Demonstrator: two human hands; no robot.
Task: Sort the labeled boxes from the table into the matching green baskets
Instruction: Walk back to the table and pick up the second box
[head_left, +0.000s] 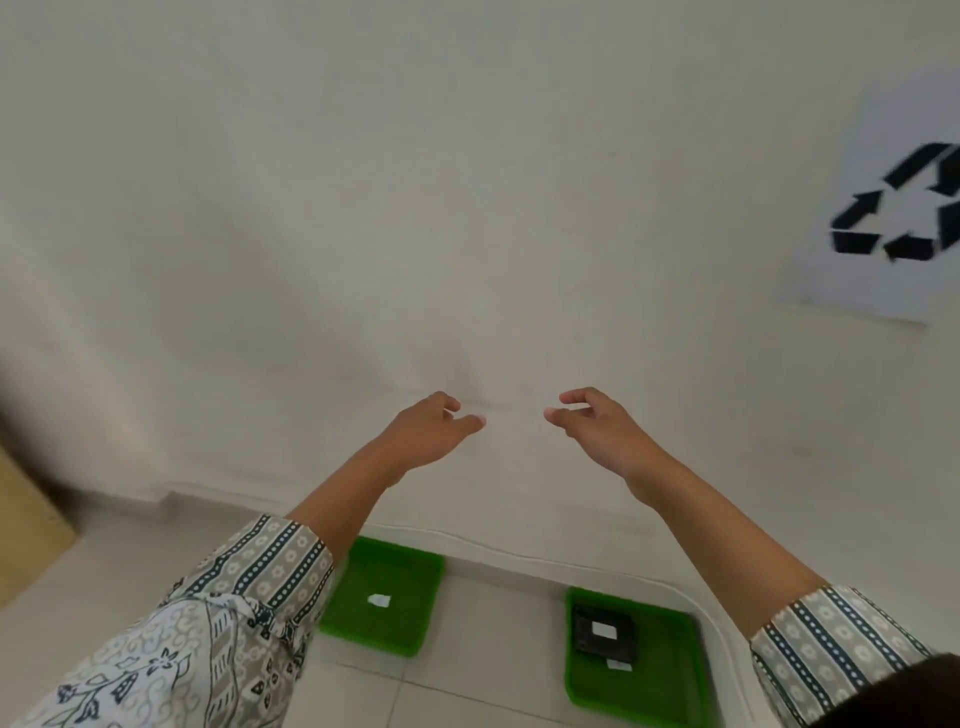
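White wall and tiled floor frame two green baskets (384, 597), the right basket (670, 670) holding one black box (604, 635); left hand (428, 434) and right hand (602, 431) hang empty, fingers apart, so turn to the unseen table and read each label before gripping.

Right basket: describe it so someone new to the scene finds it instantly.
Start at the recycling sign on the white wall and drop to the tiled floor below it. Two green baskets sit along the wall's base; the right basket lies under the right hand's forearm. It alone holds a black box with a white label, while the left basket shows only a small white tag.
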